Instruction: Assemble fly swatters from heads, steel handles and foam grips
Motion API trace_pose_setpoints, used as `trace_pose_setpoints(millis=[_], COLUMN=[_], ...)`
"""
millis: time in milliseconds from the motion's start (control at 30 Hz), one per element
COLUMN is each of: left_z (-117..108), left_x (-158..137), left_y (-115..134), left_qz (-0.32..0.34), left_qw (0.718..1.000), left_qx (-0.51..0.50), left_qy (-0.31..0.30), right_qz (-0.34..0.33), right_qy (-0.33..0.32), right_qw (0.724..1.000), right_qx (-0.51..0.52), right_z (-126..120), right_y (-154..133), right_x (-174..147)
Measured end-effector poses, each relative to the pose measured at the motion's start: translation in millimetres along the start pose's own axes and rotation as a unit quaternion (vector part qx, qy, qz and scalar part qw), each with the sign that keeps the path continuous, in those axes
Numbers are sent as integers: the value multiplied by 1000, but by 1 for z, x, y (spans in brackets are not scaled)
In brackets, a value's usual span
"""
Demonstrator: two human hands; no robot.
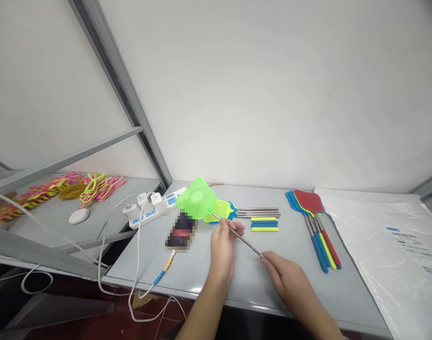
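It looks like a small workshop: a grey, smooth-topped bench bears grouped metal-rod swatters with red, yellow and blue heads, loose yellow and blue tubular sleeves, and labelled white plastic packaging.

Gripping with both bare hands, forearms extended forward.
Holding left hand farther out, thumb and fingers bent into a light grip, palm turned inward, wrist nearly straight; slanting left forearm up from the bottom edge. Pinching with thumb and index finger of right hand, lower and to the right, back of hand facing up, other fingers mostly hidden beneath; reaching in with right forearm from lower right.
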State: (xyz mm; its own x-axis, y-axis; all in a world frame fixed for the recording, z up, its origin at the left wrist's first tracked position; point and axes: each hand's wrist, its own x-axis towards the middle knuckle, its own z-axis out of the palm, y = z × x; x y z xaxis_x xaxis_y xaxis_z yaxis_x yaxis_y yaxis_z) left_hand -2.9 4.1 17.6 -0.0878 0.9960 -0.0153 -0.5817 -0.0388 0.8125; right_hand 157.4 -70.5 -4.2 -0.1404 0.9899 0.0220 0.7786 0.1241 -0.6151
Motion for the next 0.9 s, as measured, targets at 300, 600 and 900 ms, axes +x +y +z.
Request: trace_pose_setpoints(millis=[300,600,900], left_z=[-3,27,33], left_x=[34,-19,-3], left_y=[34,-15,17], left_qz=[51,-46,10], left_qw=[998,992,999], left_qx=[2,54,-8], left_qy=[-25,-102,-39], right_qz=[-9,1,-34], right_qy=[21,30,52], right_qw=[1000,1000,996], right_qx=[3,8,-68], right_z=[-22,-35,-32], right_y=[17,-3,-18], right_x=[-10,5,4])
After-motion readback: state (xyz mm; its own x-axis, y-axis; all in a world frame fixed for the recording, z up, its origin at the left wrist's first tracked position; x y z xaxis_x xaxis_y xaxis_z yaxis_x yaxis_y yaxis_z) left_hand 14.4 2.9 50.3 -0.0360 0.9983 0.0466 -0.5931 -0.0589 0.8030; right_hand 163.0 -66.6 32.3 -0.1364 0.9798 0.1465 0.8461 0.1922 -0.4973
